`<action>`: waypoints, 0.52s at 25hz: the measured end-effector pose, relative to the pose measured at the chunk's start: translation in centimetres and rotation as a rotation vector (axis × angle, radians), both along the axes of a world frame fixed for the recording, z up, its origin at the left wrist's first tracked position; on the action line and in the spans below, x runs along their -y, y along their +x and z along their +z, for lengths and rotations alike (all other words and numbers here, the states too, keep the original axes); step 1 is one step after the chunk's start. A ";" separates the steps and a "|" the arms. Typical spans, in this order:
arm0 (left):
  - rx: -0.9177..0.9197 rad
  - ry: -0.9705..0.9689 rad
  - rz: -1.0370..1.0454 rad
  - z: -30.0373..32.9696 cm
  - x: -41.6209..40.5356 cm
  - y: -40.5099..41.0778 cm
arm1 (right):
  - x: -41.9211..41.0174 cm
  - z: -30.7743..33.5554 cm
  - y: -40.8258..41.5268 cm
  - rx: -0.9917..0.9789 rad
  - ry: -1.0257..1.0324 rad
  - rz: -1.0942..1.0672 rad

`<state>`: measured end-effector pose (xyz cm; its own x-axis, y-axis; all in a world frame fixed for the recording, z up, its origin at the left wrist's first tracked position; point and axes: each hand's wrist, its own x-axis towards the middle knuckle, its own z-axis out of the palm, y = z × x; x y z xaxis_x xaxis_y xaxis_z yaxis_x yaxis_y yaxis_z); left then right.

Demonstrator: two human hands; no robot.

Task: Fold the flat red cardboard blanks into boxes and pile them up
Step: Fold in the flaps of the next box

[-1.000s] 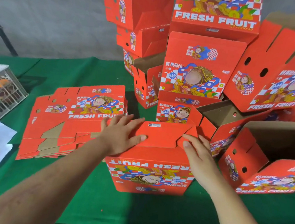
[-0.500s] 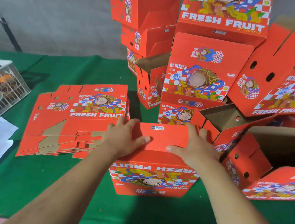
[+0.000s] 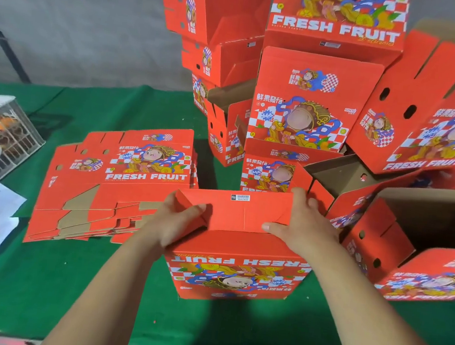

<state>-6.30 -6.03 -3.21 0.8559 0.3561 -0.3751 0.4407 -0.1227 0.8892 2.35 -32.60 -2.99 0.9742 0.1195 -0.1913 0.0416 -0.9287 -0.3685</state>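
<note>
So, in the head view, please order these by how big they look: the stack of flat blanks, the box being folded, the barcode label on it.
1. Stack of flat blanks
2. Box being folded, nearer the camera, so unsure
3. Barcode label

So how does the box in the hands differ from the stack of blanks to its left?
The box in hand is folded into a standing three-dimensional shape; the stack of flat blanks lies unfolded on the green cloth. The box's print reads upside down to the camera; the top blank's reads upright. The left hand and right hand grip the box; nothing touches the blanks. Both share the red FRESH FRUIT design.
</note>
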 end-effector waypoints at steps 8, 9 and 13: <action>0.006 -0.493 0.201 2.3 0.2 -1.9 | 1.7 2.5 -1.3 -0.043 0.708 -0.116; 0.051 -0.446 0.262 2.3 0.2 -2.3 | 1.9 3.1 -1.6 0.003 0.782 -0.117; 0.161 -0.499 0.266 3.0 1.3 -3.9 | 2.6 5.8 -3.0 0.061 0.700 -0.120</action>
